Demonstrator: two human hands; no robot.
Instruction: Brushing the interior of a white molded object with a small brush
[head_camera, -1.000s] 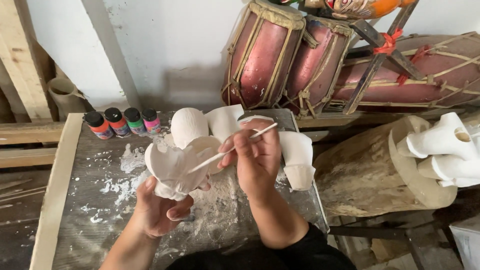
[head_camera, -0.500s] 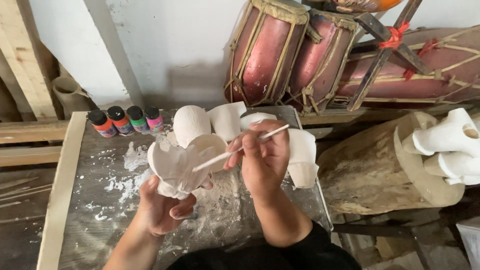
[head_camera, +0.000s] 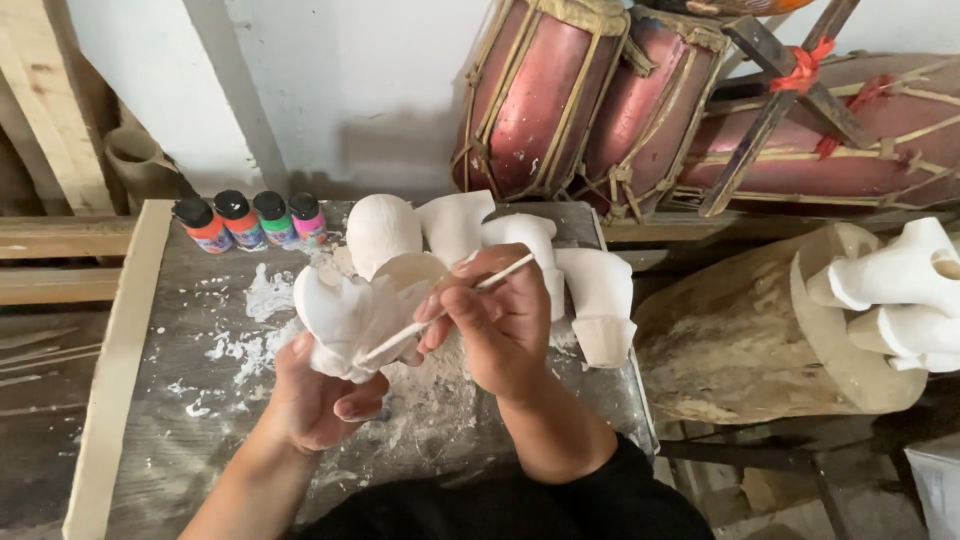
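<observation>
My left hand (head_camera: 318, 400) grips a white plaster figure (head_camera: 355, 310) from below and holds it up over the grey table (head_camera: 180, 420). My right hand (head_camera: 500, 320) pinches a thin white stick (head_camera: 440, 312), perhaps a brush. The stick's far end rests against the figure's surface. Both hands are close together above the middle of the table. Behind the held figure, several more white plaster pieces (head_camera: 530, 245) stand in a row on the table.
Several small paint bottles (head_camera: 250, 222) with black caps stand at the table's far left. White powder is scattered over the tabletop. Red drums (head_camera: 590, 100) lean against the wall behind. A log stump (head_camera: 760, 330) with white plaster shapes (head_camera: 900, 290) stands to the right.
The view shifted slightly. My right hand and the stick stay on the figure with only small movement; my left hand keeps its hold.
</observation>
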